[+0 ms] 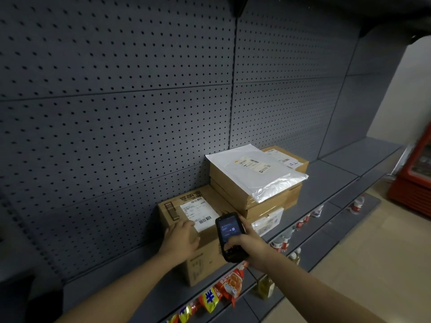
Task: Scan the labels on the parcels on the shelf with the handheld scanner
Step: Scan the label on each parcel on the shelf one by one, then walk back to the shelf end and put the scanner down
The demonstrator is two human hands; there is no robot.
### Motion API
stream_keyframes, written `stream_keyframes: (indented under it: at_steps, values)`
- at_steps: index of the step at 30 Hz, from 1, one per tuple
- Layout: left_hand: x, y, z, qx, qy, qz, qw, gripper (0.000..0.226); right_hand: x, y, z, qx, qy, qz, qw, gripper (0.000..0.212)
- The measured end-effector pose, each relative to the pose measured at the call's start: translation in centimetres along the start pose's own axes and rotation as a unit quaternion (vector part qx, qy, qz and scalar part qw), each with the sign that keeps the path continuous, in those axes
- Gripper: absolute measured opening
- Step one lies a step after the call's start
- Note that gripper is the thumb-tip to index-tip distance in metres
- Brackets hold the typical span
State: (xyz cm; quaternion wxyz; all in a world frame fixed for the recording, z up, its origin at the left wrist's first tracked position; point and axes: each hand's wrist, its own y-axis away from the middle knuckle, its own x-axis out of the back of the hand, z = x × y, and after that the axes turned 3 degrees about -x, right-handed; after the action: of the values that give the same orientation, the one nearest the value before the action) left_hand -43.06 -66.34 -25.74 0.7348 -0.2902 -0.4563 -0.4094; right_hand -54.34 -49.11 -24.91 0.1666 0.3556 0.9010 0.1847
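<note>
Right hand (250, 244) grips the handheld scanner (229, 236), fingers curled round its lower body, screen lit and facing the camera. Scanner is held just in front of the near cardboard box (200, 231), right beside its white label (198, 212).

Left hand (180, 238) lies flat on top of that box, fingers straight and spread, fingertips at the label's near edge. Label carries two barcodes, both uncovered.

Box sits on the grey shelf (338, 180), back side close to the pegboard wall (116, 101), front lower corner right at the shelf lip.

To its right: a stack of flat cardboard boxes (268, 197), touching it, with a white poly mailer (254, 170) on top, overhanging the stack's front edge. Mailer label faces up. A white labelled parcel (268, 221) sits under the stack.

Shelf right of the stack is open. Lower tier holds snack packets (224, 290) and bottles (282, 241). Red cabinet (415, 178) at far right.
</note>
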Motion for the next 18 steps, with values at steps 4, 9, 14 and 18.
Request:
stream_keyframes:
  at_steps: [4, 9, 14, 18]
  values:
    - [1.9, -0.8, 1.5, -0.076, -0.031, 0.029, 0.996, 0.035, 0.3, 1.5, -0.5, 0.025, -0.026, 0.028, 0.999, 0.108]
    - [3.0, -1.7, 4.6, -0.150, -0.055, 0.047, 0.986, 0.025, 2.1, 4.2, -1.1, 0.058, -0.038, 0.039, 0.997, 0.079]
    - [2.3, -1.9, 8.9, -0.242, -0.069, 0.039, 0.967, 0.020, 5.2, 6.5, -0.7, 0.057, -0.088, 0.068, 0.992, 0.087]
    - [0.2, -1.4, 13.1, -0.307, -0.110, 0.018, 0.945, 0.021, 8.7, 9.4, 0.0, 0.056, -0.116, 0.085, 0.988, 0.066]
